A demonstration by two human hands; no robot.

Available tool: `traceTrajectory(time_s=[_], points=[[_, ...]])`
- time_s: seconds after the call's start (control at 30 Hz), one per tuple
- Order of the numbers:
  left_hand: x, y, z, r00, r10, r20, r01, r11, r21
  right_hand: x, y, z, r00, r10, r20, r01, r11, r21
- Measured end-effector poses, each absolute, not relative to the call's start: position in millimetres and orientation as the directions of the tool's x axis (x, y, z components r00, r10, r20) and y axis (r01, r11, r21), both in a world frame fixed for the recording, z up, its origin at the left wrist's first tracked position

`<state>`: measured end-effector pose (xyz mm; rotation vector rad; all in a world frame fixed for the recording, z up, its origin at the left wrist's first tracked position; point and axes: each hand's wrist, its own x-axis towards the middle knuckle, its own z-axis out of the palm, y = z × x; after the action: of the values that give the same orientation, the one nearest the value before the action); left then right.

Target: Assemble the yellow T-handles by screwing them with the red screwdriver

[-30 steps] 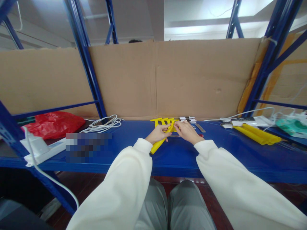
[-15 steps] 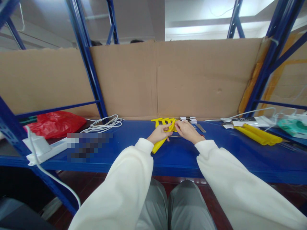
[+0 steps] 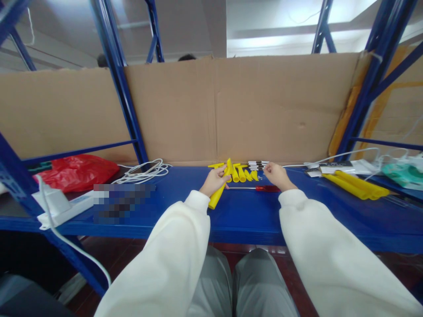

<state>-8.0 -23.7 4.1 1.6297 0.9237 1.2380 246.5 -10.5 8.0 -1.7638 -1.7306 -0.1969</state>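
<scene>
My left hand (image 3: 214, 179) is wrapped round a yellow plastic tube (image 3: 216, 197), which slants up to a narrow tip above the fingers. Behind it stand several similar yellow T-shaped parts (image 3: 242, 175), with small yellow wedge-like pieces (image 3: 254, 175) to their right. My right hand (image 3: 276, 176) is closed, its fingertips pinched together beside a row of small black-and-white pieces (image 3: 257, 164). Whatever those fingers hold is too small to make out. In front of the parts lies a screwdriver (image 3: 266, 188) with a red handle, its far right end close under my right hand.
A cardboard wall (image 3: 251, 110) closes off the back of the blue shelf (image 3: 244, 220). At left are a red plastic bag (image 3: 77, 171), coiled white cable (image 3: 145, 171) and a power strip (image 3: 69, 209). Yellow tubes (image 3: 357, 186) and a green-white packet (image 3: 405, 169) lie at right.
My right hand has left the yellow tube and moved right, to beside the black-and-white pieces, uncovering the small yellow pieces and the screwdriver's handle. My left hand keeps the tube.
</scene>
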Motion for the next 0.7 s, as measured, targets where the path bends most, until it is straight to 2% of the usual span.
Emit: traceTrajectory(time_s=[0.1, 0.23, 0.53, 0.7], points=[[-8, -25, 4, 0.230, 0.916, 0.330, 0.073, -0.354, 0.932, 262, -8, 6, 0.262, 0.884, 0.386, 0.919, -0.107, -0.379], [-9, -25, 4, 0.214, 0.920, 0.328, 0.120, -0.358, 0.926, 269, -6, 3, 0.306, 0.914, 0.268, 0.884, -0.169, -0.436], [-10, -22, 0, 0.243, 0.903, 0.354, 0.120, -0.390, 0.913, 271, 2, 4, 0.380, 0.903, 0.203, 0.860, -0.263, -0.437], [-9, -20, -3, 0.277, 0.888, 0.366, 0.100, -0.406, 0.908, 268, 9, 9, 0.362, 0.910, 0.204, 0.886, -0.267, -0.380]])
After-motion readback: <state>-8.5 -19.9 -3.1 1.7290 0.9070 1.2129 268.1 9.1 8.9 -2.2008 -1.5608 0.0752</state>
